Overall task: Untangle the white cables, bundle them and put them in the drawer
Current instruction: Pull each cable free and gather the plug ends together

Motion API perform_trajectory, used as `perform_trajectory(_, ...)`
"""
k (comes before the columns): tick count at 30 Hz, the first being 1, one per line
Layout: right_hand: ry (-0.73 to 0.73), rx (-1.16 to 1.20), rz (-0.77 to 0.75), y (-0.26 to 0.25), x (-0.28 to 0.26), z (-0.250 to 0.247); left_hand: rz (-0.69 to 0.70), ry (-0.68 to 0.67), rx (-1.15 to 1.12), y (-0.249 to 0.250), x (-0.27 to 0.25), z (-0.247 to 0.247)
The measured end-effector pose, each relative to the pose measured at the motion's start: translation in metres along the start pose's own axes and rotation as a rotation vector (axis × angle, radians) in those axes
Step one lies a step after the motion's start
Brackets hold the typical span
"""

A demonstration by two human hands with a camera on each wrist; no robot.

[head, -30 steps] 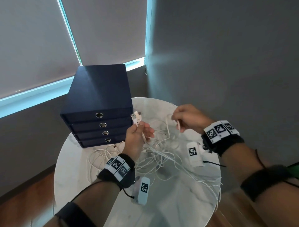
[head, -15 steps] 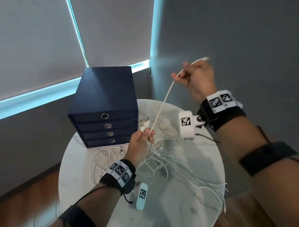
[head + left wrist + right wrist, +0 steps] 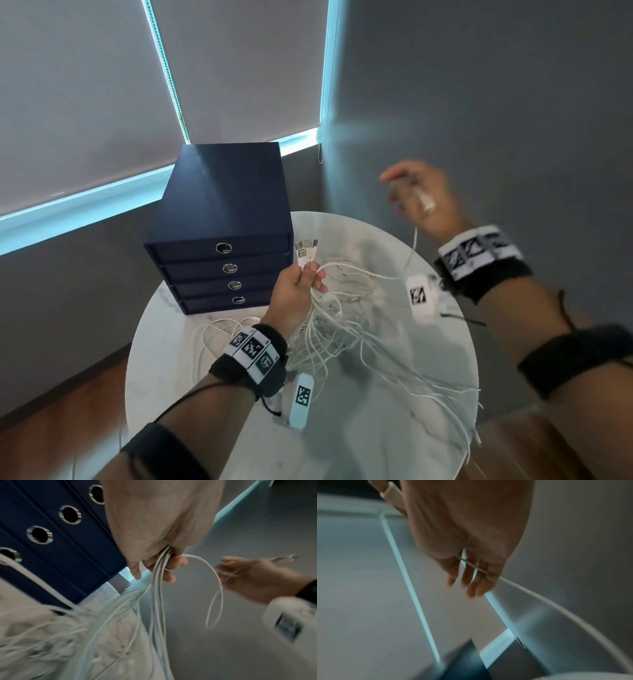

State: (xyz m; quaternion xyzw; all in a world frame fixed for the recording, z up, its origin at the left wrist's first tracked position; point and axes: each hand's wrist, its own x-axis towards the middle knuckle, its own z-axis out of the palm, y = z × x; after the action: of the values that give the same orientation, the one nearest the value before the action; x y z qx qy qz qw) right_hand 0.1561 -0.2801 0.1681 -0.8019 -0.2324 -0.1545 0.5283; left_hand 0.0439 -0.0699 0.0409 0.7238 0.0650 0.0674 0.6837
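Note:
My left hand (image 3: 298, 284) is held above the round table (image 3: 359, 435) and grips a bunch of white cables (image 3: 342, 325), with their USB plugs (image 3: 305, 250) sticking up from the fist. The wrist view shows those strands (image 3: 157, 601) running down out of the left hand (image 3: 154, 520). My right hand (image 3: 421, 198) is raised to the right and blurred. One white cable (image 3: 539, 596) crosses its spread fingers (image 3: 467, 574), with its plug end (image 3: 392, 503) beside the thumb. That cable loops slack (image 3: 217, 577) back to the left fist. The dark blue drawer unit (image 3: 219, 205) has all its drawers closed.
More white cable loops (image 3: 212, 335) lie on the table in front of the drawer unit. Several strands trail over the table's right edge (image 3: 469, 428). A grey wall stands close on the right, window blinds are behind, and wooden floor shows below.
My right hand pulled one cable up and taut, then came down to the right; that cable now hangs slack. The left hand kept its grip in place.

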Motion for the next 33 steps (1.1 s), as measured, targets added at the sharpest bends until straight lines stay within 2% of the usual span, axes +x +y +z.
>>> perform_trajectory(3,-0.497,-0.098,0.122,0.005,-0.045,0.042,0.047,0.034,0.013,0.014,0.009,0.006)
perform_trajectory(5,-0.692,-0.147,0.184,-0.004,-0.061,0.059,0.05,0.056,0.031,0.022,0.012,0.007)
perform_trajectory(6,-0.722,-0.103,0.235,-0.009,-0.065,0.065,0.052,0.062,0.028,0.023,0.012,0.006)
perform_trajectory(10,-0.597,0.207,0.457,-0.03,-0.061,0.071,0.029,0.089,0.042,0.014,0.01,-0.002)
perform_trajectory(11,-0.61,0.237,0.489,-0.035,-0.059,0.072,0.017,0.088,0.038,0.011,0.009,-0.003)
perform_trajectory(12,-0.638,0.213,0.505,-0.04,-0.057,0.075,0.014,0.081,0.023,0.011,0.007,-0.003)
perform_trajectory(14,-0.66,0.001,0.46,-0.044,-0.056,0.081,0.01,0.086,-0.023,0.014,0.004,0.0)
perform_trajectory(15,-0.629,-0.113,0.413,-0.046,-0.056,0.084,0.008,0.088,-0.044,0.016,0.002,0.001)
perform_trajectory(17,-0.532,-0.164,0.378,-0.043,-0.055,0.086,0.016,0.05,-0.1,0.019,-0.002,0.002)
perform_trajectory(20,-0.423,-0.056,0.338,-0.039,-0.044,0.079,0.025,-0.008,-0.183,0.021,-0.008,0.001)
perform_trajectory(22,-0.247,-0.005,0.313,-0.046,-0.027,0.071,0.005,-0.023,-0.215,0.018,-0.01,-0.001)
perform_trajectory(25,0.055,0.205,0.358,-0.075,0.008,0.045,-0.023,-0.039,-0.226,0.001,-0.016,-0.008)
perform_trajectory(29,0.365,0.327,0.326,-0.093,0.046,-0.003,-0.058,-0.025,-0.171,-0.018,-0.028,-0.022)
perform_trajectory(33,0.545,0.503,0.347,-0.071,0.057,-0.041,-0.042,-0.006,0.012,-0.036,-0.032,-0.039)
